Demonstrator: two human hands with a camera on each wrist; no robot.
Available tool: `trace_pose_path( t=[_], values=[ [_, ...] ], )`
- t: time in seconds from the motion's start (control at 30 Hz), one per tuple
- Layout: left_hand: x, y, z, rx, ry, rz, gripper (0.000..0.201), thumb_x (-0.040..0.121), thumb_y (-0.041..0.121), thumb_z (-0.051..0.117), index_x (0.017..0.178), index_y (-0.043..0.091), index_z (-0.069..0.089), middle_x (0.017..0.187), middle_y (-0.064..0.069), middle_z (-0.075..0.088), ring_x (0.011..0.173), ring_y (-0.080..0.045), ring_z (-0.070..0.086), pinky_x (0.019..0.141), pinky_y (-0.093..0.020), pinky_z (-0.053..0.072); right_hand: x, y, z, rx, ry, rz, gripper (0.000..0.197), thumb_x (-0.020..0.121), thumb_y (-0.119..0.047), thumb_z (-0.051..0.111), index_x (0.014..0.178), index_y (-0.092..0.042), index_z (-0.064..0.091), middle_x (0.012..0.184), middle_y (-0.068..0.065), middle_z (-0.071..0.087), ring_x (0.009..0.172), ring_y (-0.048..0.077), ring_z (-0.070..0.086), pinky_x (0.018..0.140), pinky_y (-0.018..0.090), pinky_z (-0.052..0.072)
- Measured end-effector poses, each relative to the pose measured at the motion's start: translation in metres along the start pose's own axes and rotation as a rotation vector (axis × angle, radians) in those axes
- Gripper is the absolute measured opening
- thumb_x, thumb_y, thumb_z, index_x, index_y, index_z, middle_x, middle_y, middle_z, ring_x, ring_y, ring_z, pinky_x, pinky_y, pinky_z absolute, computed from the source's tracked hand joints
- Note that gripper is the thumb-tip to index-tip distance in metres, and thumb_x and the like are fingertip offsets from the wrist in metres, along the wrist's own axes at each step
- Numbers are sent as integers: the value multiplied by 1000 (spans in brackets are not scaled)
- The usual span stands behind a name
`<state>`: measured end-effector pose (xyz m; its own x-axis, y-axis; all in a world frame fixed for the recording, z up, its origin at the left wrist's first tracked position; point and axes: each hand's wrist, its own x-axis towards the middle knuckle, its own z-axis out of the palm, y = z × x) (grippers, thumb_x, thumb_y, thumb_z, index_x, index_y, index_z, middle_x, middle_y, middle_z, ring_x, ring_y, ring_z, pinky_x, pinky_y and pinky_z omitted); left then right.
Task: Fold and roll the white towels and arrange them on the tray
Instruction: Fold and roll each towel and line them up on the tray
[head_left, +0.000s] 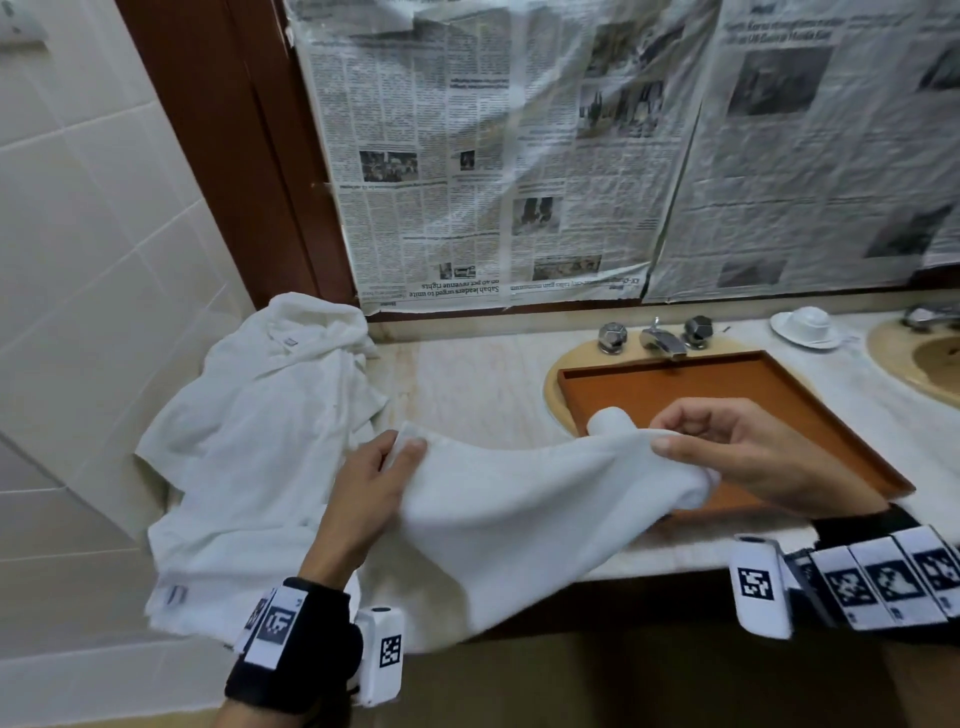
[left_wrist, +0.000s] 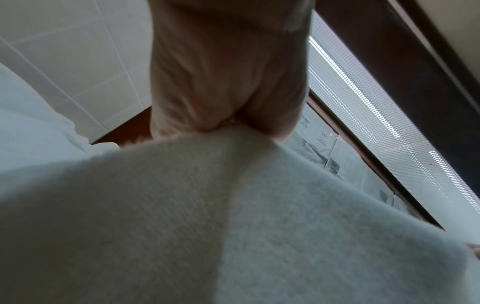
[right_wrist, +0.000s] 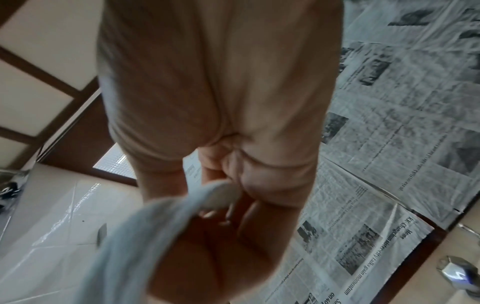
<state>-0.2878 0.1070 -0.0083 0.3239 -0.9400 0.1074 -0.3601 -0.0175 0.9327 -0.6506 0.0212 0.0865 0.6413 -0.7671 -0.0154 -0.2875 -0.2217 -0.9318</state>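
The counter (head_left: 467, 374) carries a heap of white towels (head_left: 249, 415) at your left and the empty wooden tray (head_left: 727, 384) over the sink. You hold one towel (head_left: 519, 499) stretched above the counter edge, your left hand (head_left: 363, 493) and right hand (head_left: 753, 447) each pinching a top corner. Its hanging end could drag or slip off, skewing the fold.

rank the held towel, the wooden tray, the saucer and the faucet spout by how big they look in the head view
1. held towel, nearer the camera, so unsure against the tray
2. wooden tray, partly covered
3. saucer
4. faucet spout
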Motion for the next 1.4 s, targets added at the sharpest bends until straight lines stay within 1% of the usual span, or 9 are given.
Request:
trace_pose_path(
  t=[0.2, 0.5, 0.67, 0.77, 0.83, 0.93, 1.03, 1.17, 1.4],
  values=[
    [-4, 14, 11, -59, -2, 32, 50, 91, 54, 56, 91, 4, 60, 79, -5, 55, 73, -16, 49, 70, -38, 39, -1, 8, -17, 84, 118, 16, 12, 87, -19, 67, 93, -10, 72, 87, 17, 69, 74, 22, 61, 59, 21, 48],
    [-7, -1, -13, 42, 131, 75, 40, 98, 46, 54, 81, 10, 56, 71, -7, 50, 69, -14, 47, 65, -37, 37, 24, 23, 15, -203, -31, 26, 17, 90, -22, 72, 106, -18, 70, 104, 4, 70, 97, 27, 67, 89, 49, 53],
    [-3, -17, -47, 34, 165, 7, 43, 95, 51, 56, 82, 10, 57, 71, -9, 52, 69, -16, 48, 65, -41, 44, 42, 42, 22, -643, -125, 146, 11, 86, -33, 69, 93, -42, 67, 96, -17, 67, 92, 2, 61, 86, 40, 52],
    [-1, -23, -63, 116, 177, -18, 50, 91, 58, 56, 79, 9, 52, 75, -16, 51, 70, -18, 48, 71, -56, 54, 52, 41, 28, -768, -65, 182, 23, 91, -42, 63, 74, -27, 62, 75, -10, 58, 73, 12, 54, 68, 38, 48],
    [0, -25, -69, 124, 183, -23, 50, 91, 57, 57, 76, 10, 50, 68, -7, 48, 68, -18, 47, 75, -59, 54, 58, 39, 31, -747, 12, 150, 31, 95, -39, 61, 69, -22, 57, 68, -6, 53, 65, 14, 49, 59, 32, 38],
    [4, -27, -77, 147, 197, -29, 46, 89, 56, 58, 75, 12, 52, 65, 6, 52, 68, -28, 51, 76, -59, 57, 68, 38, 35, -647, 119, 107, 23, 97, -33, 59, 82, -15, 62, 72, -4, 59, 71, 18, 57, 65, 35, 44],
    [12, -26, -82, 209, 226, 4, 43, 89, 55, 58, 80, 13, 57, 73, 8, 61, 73, -34, 59, 76, -55, 58, 76, 39, 43, -513, 206, 102, 17, 99, -24, 56, 88, -12, 60, 71, 2, 65, 60, 4, 60, 58, 26, 42],
    [24, -24, -87, 275, 237, 17, 24, 95, 44, 61, 80, 25, 62, 81, 15, 64, 72, -28, 62, 75, -50, 58, 86, 35, 48, -347, 293, 76, 16, 101, -19, 52, 89, -7, 55, 78, 9, 67, 64, 17, 71, 50, 27, 50],
    [41, -20, -88, 387, 233, 37, 37, 97, 38, 60, 63, 24, 52, 69, 4, 62, 62, -15, 52, 60, -17, 36, 104, 38, 46, -246, 387, 86, 8, 98, -10, 54, 94, -7, 60, 73, 11, 73, 70, 24, 73, 76, 45, 60]
  ],
)
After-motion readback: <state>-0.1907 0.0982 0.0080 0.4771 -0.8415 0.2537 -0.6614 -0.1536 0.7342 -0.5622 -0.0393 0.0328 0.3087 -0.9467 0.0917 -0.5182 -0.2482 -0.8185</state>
